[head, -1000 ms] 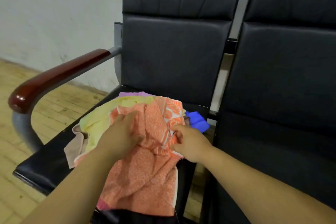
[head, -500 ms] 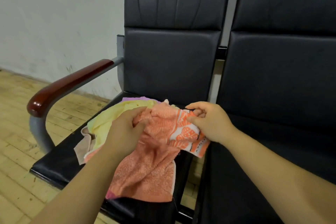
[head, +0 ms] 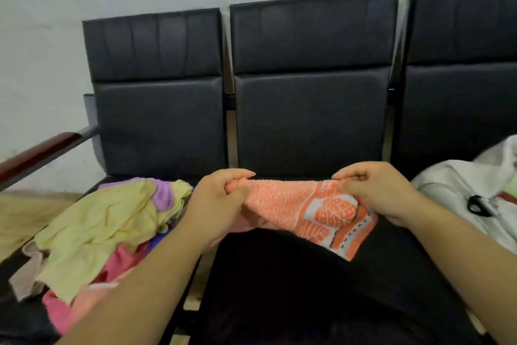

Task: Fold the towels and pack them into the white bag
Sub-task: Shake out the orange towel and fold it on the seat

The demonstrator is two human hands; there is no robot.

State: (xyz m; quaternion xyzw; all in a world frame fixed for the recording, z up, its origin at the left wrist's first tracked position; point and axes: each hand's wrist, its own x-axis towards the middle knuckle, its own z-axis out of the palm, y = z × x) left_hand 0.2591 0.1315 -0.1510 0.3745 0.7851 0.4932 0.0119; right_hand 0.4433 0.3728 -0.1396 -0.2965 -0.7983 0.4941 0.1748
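head view: hands (head: 221, 199) stretch orange leaf-patterned towel (head: 302, 207).

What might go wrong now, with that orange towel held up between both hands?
The orange patterned terry towel is pinched only at its top edge by the left hand and right hand; a slip would likely skew the fold. The pale yellow towel and crumpled ones under it reach the front edge of the black padded seat and may slide off.

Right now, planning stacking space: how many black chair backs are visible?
3: left back behind towel pile, middle back behind orange towel, right back behind white bag; others possibly off-frame.
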